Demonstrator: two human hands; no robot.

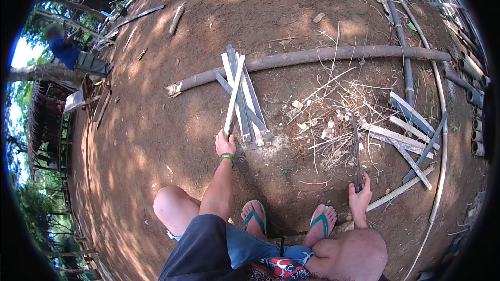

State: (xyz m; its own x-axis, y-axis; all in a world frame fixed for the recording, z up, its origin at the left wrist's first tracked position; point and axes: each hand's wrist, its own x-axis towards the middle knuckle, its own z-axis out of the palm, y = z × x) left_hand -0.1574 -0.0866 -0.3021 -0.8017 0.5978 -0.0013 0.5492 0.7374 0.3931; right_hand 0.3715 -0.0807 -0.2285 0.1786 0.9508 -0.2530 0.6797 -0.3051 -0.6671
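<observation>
My left hand is closed around the near end of a pale split bamboo strip. That strip lies over a small stack of other pale and dark strips, whose far ends rest across a long brown bamboo pole. Low on the right, my right hand grips the dark handle of a long-bladed knife, probably a machete. Its blade points away from me over a heap of thin shavings. The index finger stands somewhat off the handle.
Several more split strips lie right of the shavings. A long thin pole runs beyond them, with stacked bamboo poles at the right edge. A person in a blue top is at the far left. My sandalled feet stand on dirt.
</observation>
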